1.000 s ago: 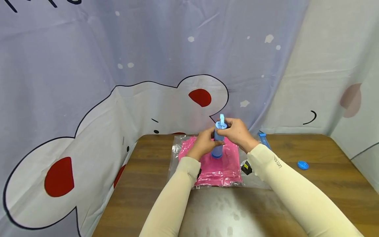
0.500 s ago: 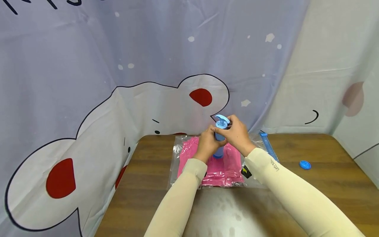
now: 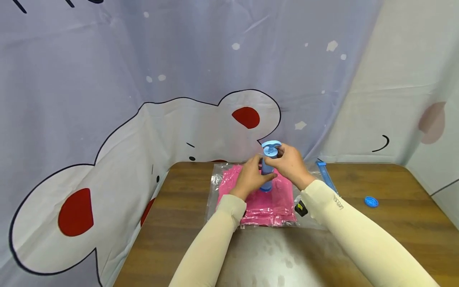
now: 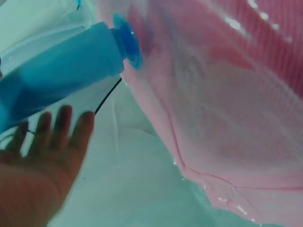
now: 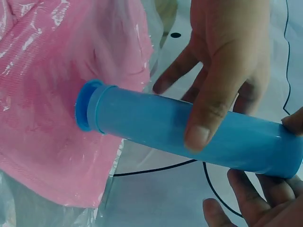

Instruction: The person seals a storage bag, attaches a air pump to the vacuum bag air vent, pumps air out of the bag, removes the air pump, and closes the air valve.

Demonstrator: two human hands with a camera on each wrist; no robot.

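A blue hand pump (image 3: pixel 267 169) stands upright on a pink textile (image 3: pixel 276 199) inside a clear plastic bag (image 3: pixel 213 187). Its flanged foot meets the bag, and the T-shaped handle on top lies crosswise in the head view. My right hand (image 3: pixel 292 164) grips the pump barrel near the top, thumb in front and fingers behind. Lower down, my left hand (image 3: pixel 249 177) is around the barrel. The left wrist view shows its fingers (image 4: pixel 61 135) straight and spread beside the pump; in the right wrist view its thumb (image 5: pixel 203 125) lies across the barrel.
To the right of the bag, a blue strip-like slider (image 3: pixel 326 177) lies partly behind my right sleeve. A round blue cap (image 3: pixel 371 201) sits farther right on the wooden table (image 3: pixel 172 223). A printed curtain (image 3: pixel 179 127) hangs behind the table.
The pump's handle has turned from end-on to crosswise. My left hand closed in around the barrel half a second ago, and its fingers have since loosened. My right hand stays near the top.
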